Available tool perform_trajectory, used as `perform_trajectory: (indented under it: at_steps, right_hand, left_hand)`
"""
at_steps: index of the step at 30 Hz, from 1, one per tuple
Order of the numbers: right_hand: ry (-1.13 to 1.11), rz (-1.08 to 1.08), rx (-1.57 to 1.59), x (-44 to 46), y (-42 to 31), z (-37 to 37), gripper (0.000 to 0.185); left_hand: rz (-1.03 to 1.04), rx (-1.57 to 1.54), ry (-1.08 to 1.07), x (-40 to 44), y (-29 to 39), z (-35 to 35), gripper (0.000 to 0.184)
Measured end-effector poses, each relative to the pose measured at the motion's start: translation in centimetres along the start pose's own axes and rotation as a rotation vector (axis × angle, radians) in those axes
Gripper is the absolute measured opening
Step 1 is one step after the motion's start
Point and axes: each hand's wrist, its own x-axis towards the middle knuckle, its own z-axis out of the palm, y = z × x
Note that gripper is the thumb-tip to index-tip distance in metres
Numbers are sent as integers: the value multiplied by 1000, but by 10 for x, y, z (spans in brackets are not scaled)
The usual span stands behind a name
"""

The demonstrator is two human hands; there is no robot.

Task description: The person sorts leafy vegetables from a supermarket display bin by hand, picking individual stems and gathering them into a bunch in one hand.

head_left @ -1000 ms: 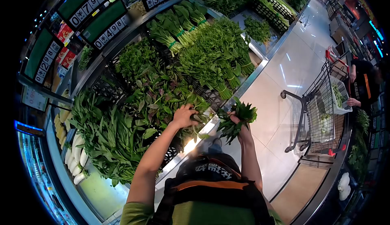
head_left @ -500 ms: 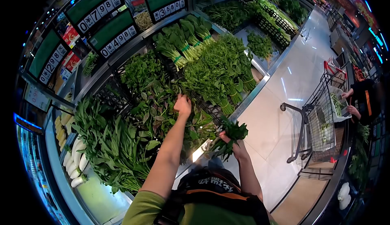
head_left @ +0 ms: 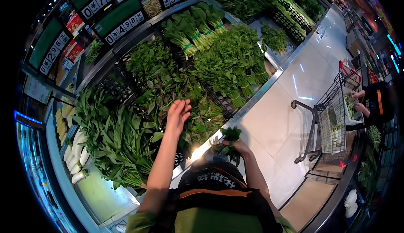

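Observation:
My left hand hovers over purple-tinged leafy greens in the display. Its fingers are loosely bent with gaps between them, and I see nothing held in them. Close to my body, past the stall's metal edge, my right hand is closed around a bunch of dark green leafy vegetables. Leaves stick up above that hand and hang below it. To the left of my left hand lies a large heap of long-leaved greens, stems toward me.
Banded bok choy and bundled fine-leaved greens lie farther back. White radishes sit at left, below price signs. On the right, a shopping cart stands on the aisle floor, with another person's hands beside it.
My left hand has drawn back toward me and left, turning and loosening its fingers. My right hand has moved lower and slightly left with the leafy bunch.

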Motion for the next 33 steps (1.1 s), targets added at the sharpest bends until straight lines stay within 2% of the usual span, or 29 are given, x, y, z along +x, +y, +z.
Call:
perform_trajectory:
  at_steps: [3, 4, 5, 7, 10, 14, 16, 19, 20, 22, 23, 26, 33]
  right_hand:
    - [-111, 78, -174, 18, 9, 28, 42]
    - [-90, 23, -298, 22, 7, 40, 43]
    - [-114, 70, -446, 56, 53, 37, 42]
    - [-44, 175, -660, 62, 52, 46, 39]
    - [-106, 38, -124, 38, -3, 66, 37]
    - [58, -194, 95, 36, -69, 76, 27]
    - [131, -303, 148, 34, -101, 80, 22]
    - [216, -769, -146, 62, -91, 65, 16]
    - [154, -531, 189, 33, -117, 73, 16]
    - [110, -419, 184, 18, -126, 78, 17]
    - [90, -361, 179, 14, -126, 79, 18]
    - [-77, -372, 59, 11, -116, 85, 19]
    - [-111, -253, 171, 1, -125, 97, 21]
  left_hand:
    - [-64, -27, -35, -29, -13, -10, 8]
    - [-61, -41, -54, -37, -16, -12, 8]
    - [-70, -45, -62, -43, -18, -14, 7]
    - [-94, -156, -105, -57, -17, -16, 6]
    - [-136, -373, -178, -70, -16, -19, 5]
    - [-116, -504, -298, -78, -12, -20, 7]
    - [-60, -381, -251, -80, -12, -19, 9]
    - [86, -57, -177, -80, -13, -19, 9]
    - [170, 105, -149, -80, -15, -18, 8]
    - [406, 481, -109, -80, -14, -12, 6]
    - [503, 566, -93, -82, -14, -7, 9]
    - [654, 838, -117, -88, -9, 4, 13]
    - [678, 973, -251, -90, -19, 14, 15]
